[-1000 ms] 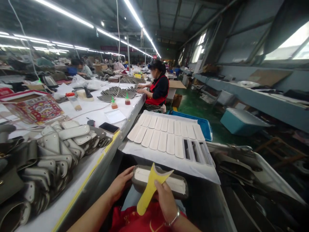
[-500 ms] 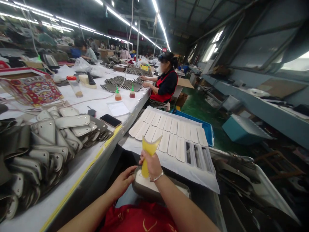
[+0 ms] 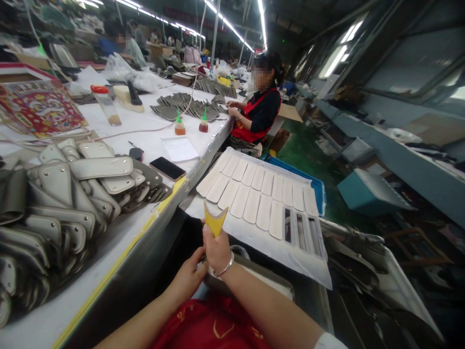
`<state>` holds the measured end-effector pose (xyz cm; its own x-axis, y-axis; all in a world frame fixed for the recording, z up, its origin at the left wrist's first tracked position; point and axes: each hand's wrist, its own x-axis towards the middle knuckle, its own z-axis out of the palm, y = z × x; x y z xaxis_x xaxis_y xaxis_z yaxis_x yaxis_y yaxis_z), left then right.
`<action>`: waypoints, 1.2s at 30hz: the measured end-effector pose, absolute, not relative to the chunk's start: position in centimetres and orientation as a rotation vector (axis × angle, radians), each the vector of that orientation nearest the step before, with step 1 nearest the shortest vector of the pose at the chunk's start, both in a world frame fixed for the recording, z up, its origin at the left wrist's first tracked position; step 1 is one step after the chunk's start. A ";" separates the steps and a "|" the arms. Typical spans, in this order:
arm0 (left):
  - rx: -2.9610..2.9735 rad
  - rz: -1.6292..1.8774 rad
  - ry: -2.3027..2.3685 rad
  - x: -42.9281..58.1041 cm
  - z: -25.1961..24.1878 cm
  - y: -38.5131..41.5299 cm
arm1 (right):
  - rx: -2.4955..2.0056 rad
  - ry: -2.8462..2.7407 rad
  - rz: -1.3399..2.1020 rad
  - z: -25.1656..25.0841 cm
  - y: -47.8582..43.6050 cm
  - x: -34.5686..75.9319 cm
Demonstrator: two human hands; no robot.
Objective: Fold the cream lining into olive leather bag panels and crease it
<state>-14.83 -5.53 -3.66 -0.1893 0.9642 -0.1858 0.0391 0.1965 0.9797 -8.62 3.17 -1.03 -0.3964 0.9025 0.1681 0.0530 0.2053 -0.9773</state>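
A yellow scraper (image 3: 217, 220) with a notched, fishtail upper end stands upright in my right hand (image 3: 218, 249), which is closed around it. Its lower part is hidden behind the fingers. Below that hand lies a long grey piece with a white inner face (image 3: 269, 277) and raised grey edges, on my lap. My left hand (image 3: 189, 271) pinches the near left end of this piece, its fingers curled close to my right hand. My right forearm covers much of the piece.
White strips (image 3: 250, 203) lie in rows on a covered board ahead. Grey studded straps (image 3: 83, 194) are heaped on the left table beside a phone (image 3: 167, 168). A co-worker (image 3: 259, 106) sits at the table farther on. A bin of dark pieces (image 3: 363, 291) stands right.
My right hand and the scraper have moved left, to the piece's left end beside my left hand. The scraper's top is lower. The whole view has shifted slightly.
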 end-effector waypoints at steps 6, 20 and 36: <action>0.976 1.234 1.452 -14.7 -3.8 -5.9 | -0.842 -1.679 1.221 0.5 1.9 -8.7; 0.756 1.190 1.296 -15.0 -4.3 -5.6 | -1.038 -0.851 1.752 0.7 6.4 -7.6; 0.755 1.177 1.388 -13.8 -4.4 -3.8 | -1.128 -0.802 1.805 -0.3 7.2 -8.5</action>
<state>-13.80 -3.81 -4.38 -0.1852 0.9251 -0.3314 -0.1756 0.3007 0.9374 -8.47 7.18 -0.25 -0.2423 0.8928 -0.3797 -0.3168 -0.4427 -0.8388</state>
